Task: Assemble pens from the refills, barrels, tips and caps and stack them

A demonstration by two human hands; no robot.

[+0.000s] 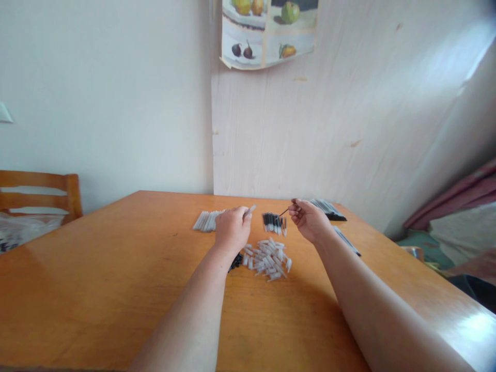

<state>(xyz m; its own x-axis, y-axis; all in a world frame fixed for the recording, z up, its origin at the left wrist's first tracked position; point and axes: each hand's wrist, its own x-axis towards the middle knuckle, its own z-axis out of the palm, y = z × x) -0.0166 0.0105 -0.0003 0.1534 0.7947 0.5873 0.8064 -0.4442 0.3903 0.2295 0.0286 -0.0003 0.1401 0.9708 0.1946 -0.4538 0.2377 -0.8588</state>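
Above a wooden table [116, 274], 2 hands raised, left [233, 227] gripping a translucent tube [250, 210], right [304, 219] pinching a thin dark stick [284, 212].

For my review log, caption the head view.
Left hand holds a pale tube, right hand a thin dark stick, above a wooden table.

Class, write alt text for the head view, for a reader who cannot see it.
A person's left hand holds a small pale piece and their right hand a thin dark stick above a wooden table, where loose white pieces lie heaped.
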